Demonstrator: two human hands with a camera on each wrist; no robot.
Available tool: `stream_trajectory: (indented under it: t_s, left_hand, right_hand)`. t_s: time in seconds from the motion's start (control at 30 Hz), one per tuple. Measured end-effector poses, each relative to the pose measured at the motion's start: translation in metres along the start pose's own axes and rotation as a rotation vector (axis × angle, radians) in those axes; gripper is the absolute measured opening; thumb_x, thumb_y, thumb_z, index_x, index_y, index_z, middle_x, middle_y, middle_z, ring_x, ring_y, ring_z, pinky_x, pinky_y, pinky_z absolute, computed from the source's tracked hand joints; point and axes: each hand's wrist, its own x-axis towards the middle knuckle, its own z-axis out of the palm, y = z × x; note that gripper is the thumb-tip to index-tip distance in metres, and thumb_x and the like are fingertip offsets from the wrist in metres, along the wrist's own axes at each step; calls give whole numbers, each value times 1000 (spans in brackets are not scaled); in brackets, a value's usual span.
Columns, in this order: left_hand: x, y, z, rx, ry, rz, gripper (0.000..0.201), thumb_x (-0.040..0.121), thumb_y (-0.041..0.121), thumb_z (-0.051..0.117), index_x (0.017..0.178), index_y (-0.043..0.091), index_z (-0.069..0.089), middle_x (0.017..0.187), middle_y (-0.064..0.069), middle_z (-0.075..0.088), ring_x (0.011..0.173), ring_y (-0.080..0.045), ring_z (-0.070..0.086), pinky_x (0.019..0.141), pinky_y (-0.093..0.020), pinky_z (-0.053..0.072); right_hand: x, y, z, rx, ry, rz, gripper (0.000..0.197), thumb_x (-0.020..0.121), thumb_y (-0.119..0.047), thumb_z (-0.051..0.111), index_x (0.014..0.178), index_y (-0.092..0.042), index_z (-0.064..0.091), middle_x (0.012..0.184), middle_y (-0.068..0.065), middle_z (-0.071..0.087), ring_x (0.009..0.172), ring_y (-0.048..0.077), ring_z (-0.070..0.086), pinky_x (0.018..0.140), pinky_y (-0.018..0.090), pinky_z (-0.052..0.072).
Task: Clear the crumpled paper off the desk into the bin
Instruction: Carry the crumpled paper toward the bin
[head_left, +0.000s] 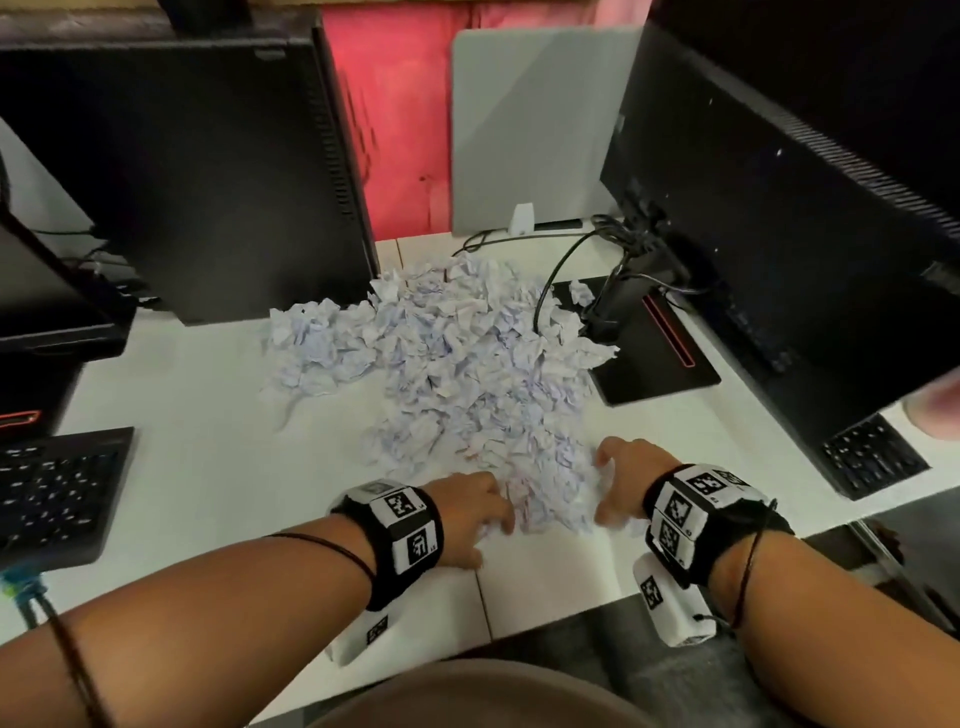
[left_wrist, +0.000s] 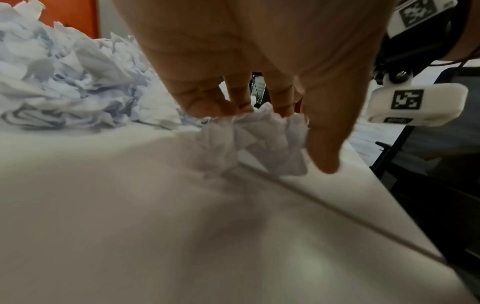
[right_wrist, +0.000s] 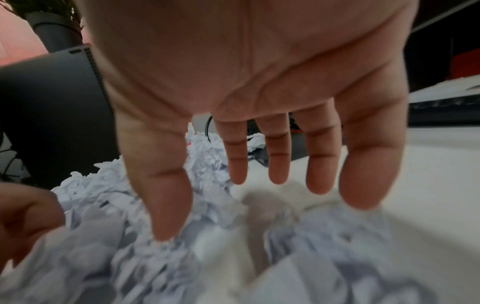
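A big pile of crumpled white paper (head_left: 467, 364) covers the middle of the white desk (head_left: 208, 441). Both hands are at its near edge. My left hand (head_left: 478, 514) reaches in from the left. In the left wrist view its fingertips (left_wrist: 207, 102) touch the top of a small paper wad (left_wrist: 254, 142), and the straight thumb stands beside it. My right hand (head_left: 618, 478) is on the right side of the heap. The right wrist view shows its fingers (right_wrist: 278, 160) spread and straight over loose paper (right_wrist: 130, 205). No bin is in view.
A black computer tower (head_left: 197, 171) stands behind the pile on the left. On the right are a black monitor (head_left: 805, 208), its stand base (head_left: 654, 353) and cables (head_left: 561, 270). Keyboards lie far left (head_left: 57, 493) and far right (head_left: 872, 457). The desk's front edge is just below my wrists.
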Motion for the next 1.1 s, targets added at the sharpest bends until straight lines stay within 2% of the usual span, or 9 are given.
stream_trajectory:
  t_s: [0.2,0.33,0.47,0.6,0.67,0.73,0.83,0.9,1.1]
  left_hand:
    - [-4,-2,0,-175,179,-45,28,91,16,54,118,16,60,119,-6,57,110,-22,52,89,-22,37]
    - [-14,1,-14,-285,311,-137,28,94,9,41,118,13,54,104,-8,58,91,-22,53,73,-23,36]
    - [-19,2,-23,-463,432,-157,35,86,-6,34,104,10,59,99,-5,58,67,-13,46,58,-20,35]
    - [-19,6,-29,-443,476,-165,30,85,-5,40,93,9,64,107,-5,59,76,-13,46,60,-16,30]
    - [-18,6,-28,-455,469,-179,19,84,3,50,79,19,60,98,0,59,79,-16,52,59,-15,36]
    - [-17,5,-24,-493,414,-192,22,79,12,61,67,27,51,90,2,59,81,-15,55,63,-9,41]
    - [-14,3,-15,-510,359,-214,19,71,29,73,67,25,55,89,-2,64,84,-17,60,80,-29,51]
    - [-13,5,-10,-455,353,-187,25,67,39,78,74,25,57,88,7,59,83,-11,57,82,-29,50]
    - [-1,12,5,-172,243,-99,54,67,47,77,114,37,52,109,8,42,107,-15,39,94,-30,40]
  right_hand:
    - [7,-4,24,54,141,-83,14,83,-6,55,92,-17,56,101,3,61,91,21,56,71,23,42]
    - [13,-2,21,344,268,-134,15,77,-5,61,84,-18,59,82,-3,57,80,16,54,65,20,40]
    - [17,-3,12,743,439,-217,25,83,0,53,77,-22,63,73,-1,61,75,24,62,71,30,54]
    - [20,-6,5,948,396,-318,44,81,19,43,68,-20,58,75,-1,58,77,26,60,51,12,50]
    - [22,-4,6,986,427,-317,44,80,22,42,68,-18,57,74,-1,58,80,27,59,62,17,54]
    - [27,3,10,917,418,-275,40,81,18,45,77,-18,60,79,-4,57,86,24,58,77,30,53]
    - [30,13,23,542,263,-276,33,85,0,59,106,-24,65,104,-5,56,92,15,55,79,24,44]
    - [33,17,33,291,235,-320,35,85,-14,65,117,-28,62,117,-2,53,97,12,52,85,18,37]
    - [35,13,30,296,311,-275,19,81,-20,71,99,-18,65,100,-1,56,87,14,50,75,19,34]
